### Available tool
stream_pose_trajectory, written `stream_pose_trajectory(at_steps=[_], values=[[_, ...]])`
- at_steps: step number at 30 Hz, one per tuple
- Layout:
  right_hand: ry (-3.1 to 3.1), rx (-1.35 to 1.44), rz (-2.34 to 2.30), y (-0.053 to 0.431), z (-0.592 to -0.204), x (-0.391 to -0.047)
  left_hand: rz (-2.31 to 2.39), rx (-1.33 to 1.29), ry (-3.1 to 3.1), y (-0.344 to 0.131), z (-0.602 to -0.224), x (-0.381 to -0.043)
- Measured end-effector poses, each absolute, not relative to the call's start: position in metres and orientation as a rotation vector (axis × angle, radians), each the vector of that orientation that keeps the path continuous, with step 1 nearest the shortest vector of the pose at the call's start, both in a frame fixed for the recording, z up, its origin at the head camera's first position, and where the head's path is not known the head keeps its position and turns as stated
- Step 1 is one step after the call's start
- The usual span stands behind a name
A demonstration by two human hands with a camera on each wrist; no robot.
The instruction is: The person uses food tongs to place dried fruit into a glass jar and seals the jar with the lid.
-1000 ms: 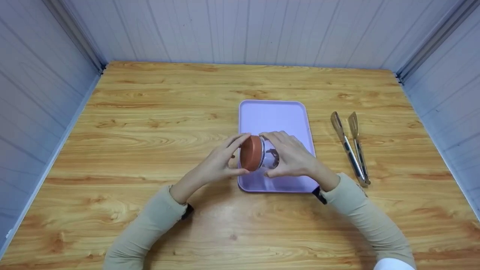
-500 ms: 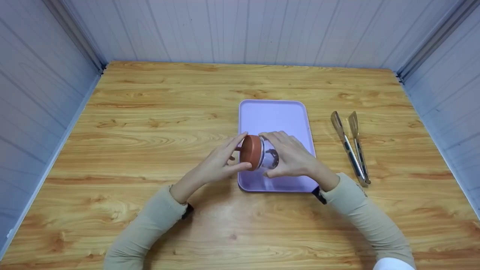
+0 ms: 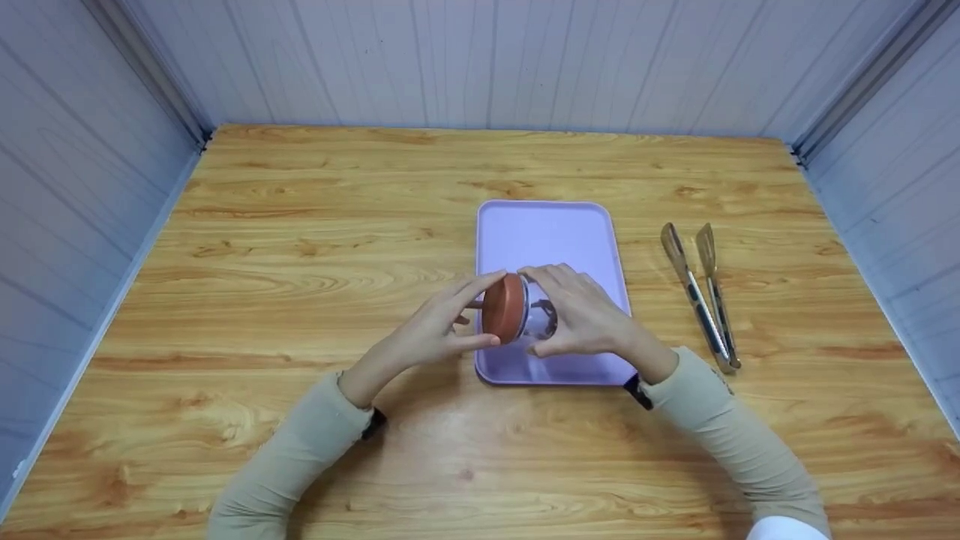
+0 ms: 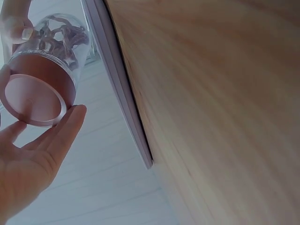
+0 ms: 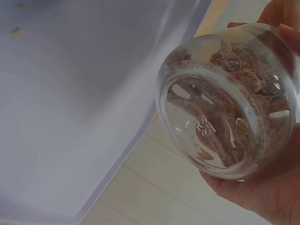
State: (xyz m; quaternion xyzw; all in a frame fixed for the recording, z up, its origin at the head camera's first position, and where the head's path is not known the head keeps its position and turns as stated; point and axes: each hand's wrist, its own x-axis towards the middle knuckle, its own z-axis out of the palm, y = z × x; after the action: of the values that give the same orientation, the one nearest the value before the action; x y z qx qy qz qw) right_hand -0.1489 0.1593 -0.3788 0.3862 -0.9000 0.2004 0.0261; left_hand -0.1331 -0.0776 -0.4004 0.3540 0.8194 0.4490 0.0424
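Over the lilac tray (image 3: 547, 236), a clear jar (image 3: 538, 321) lies tipped on its side in the air, its reddish-brown lid (image 3: 504, 309) facing left. Several dried brown pieces (image 5: 243, 70) show through the jar wall in the right wrist view. My right hand (image 3: 589, 311) grips the jar body, fingers over the top and thumb below. With thumb and fingertips, my left hand (image 3: 431, 326) holds the lid by its rim. The left wrist view shows the lid's round face (image 4: 35, 98) turned toward the left palm, which stands apart from it.
To the right of the tray, metal tongs (image 3: 701, 300) lie spread on the wooden table (image 3: 315, 225). Small yellowish crumbs (image 5: 16, 32) show on the tray in the right wrist view. Pale panel walls (image 3: 487, 64) enclose the table at the back and sides.
My left fingers and thumb loosened and shifted along the lid's rim, then took hold of it again. My right hand and the jar have barely moved.
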Motion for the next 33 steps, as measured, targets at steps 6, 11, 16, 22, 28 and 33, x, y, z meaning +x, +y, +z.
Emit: stream_pose_trajectory(at_steps=[6, 11, 16, 22, 28, 33], values=[[-2.776, 1.177, 0.615, 0.1589, -0.3784, -0.1483, 1.376, 1.162, 2.524, -0.0783, -0.4017, -0.1335], [-2.769, 1.180, 0.631, 0.1584, -0.3777, -0.1486, 1.412, 1.067, 2.517, -0.0769, -0.4004, -0.1317], [-2.763, 1.179, 0.634, 0.1568, -0.3768, -0.1486, 1.443, 0.925, 2.533, -0.0737, -0.3983, -0.1304], [-2.776, 1.180, 0.609, 0.1551, -0.3766, -0.1478, 1.384, 0.830, 2.590, -0.0714, -0.3978, -0.1292], [-2.784, 1.184, 0.609, 0.1546, -0.3778, -0.1478, 1.393, 0.854, 2.603, -0.0697, -0.3987, -0.1302], [-2.787, 1.179, 0.595, 0.1541, -0.3779, -0.1477, 1.438, 0.926, 2.542, -0.0712, -0.4003, -0.1319]])
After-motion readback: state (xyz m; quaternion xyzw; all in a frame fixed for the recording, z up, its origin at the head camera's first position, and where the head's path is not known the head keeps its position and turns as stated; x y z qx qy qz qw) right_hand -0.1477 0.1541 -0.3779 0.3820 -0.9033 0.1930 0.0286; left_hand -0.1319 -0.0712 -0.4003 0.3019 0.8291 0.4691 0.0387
